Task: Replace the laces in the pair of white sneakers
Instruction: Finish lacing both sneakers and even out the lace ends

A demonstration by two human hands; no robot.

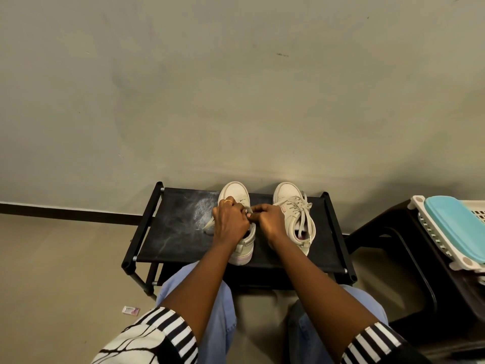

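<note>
Two white sneakers stand side by side on a black shoe rack (178, 232), toes toward the wall. The right sneaker (296, 216) is fully laced, its lace tied in a loose bow. My left hand (229, 222) and my right hand (270, 222) meet over the left sneaker (235, 193) and hide most of its top. Both hands have curled fingers that pinch the lace at its eyelets. A loose lace end (209, 224) trails off that shoe's left side onto the rack.
The rack stands against a pale wall on a beige floor. A black plastic stool (409, 240) at the right carries a white basket with a turquoise lid (456, 227). A small pink packet (131, 310) lies on the floor by my left knee.
</note>
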